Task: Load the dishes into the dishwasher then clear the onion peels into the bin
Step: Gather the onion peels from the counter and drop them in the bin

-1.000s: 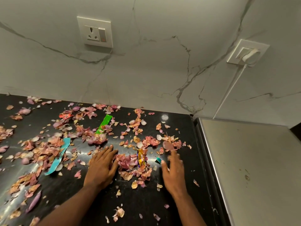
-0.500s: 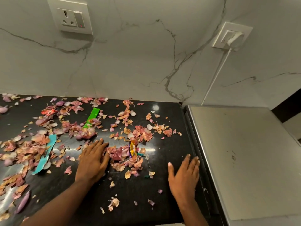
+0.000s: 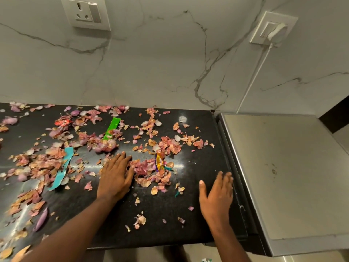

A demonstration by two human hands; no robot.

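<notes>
Pink and tan onion peels [image 3: 170, 144] lie scattered over the black countertop [image 3: 198, 163], thickest at the left. A small heap of peels [image 3: 147, 173] sits between my hands. My left hand [image 3: 115, 176] lies flat on the counter, fingers straight, its right edge touching that heap. My right hand [image 3: 217, 195] is flat with fingers spread near the counter's right edge, a little apart from the peels, and holds nothing. No dishes, dishwasher or bin show.
Wrappers lie among the peels: a green one [image 3: 111, 128], a teal strip [image 3: 63, 168], a yellow-purple one [image 3: 159, 161], a red one [image 3: 62, 121]. A steel appliance top [image 3: 283, 167] adjoins the counter on the right. Two wall sockets [image 3: 86, 14], one with a white plug [image 3: 274, 32].
My right hand has slid right and back from the heap toward the counter's right edge. The left hand has stayed beside the heap. The camera has shifted to the right.
</notes>
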